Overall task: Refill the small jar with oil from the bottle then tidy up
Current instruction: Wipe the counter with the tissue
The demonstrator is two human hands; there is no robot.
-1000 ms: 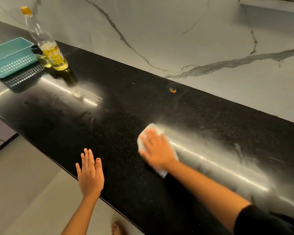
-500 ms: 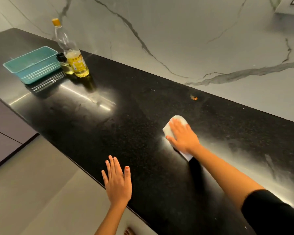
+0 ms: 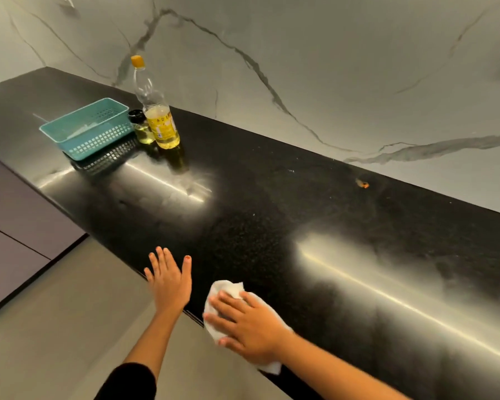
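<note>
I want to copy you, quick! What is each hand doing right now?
Left hand: open, fingers straight, holding nothing, at the counter edge.
Right hand: open, fingers flat, pressing the white cloth on the counter.

Your left hand (image 3: 169,280) is held palm down, fingers straight and close together, thumb out to the side. Your right hand (image 3: 246,323) is just beside it, also palm down, with its straight, slightly spread fingers pointing left. Your left forearm (image 3: 153,339) and right forearm (image 3: 329,368) are bare. A dark sleeve (image 3: 127,382) covers your left upper arm.
</note>
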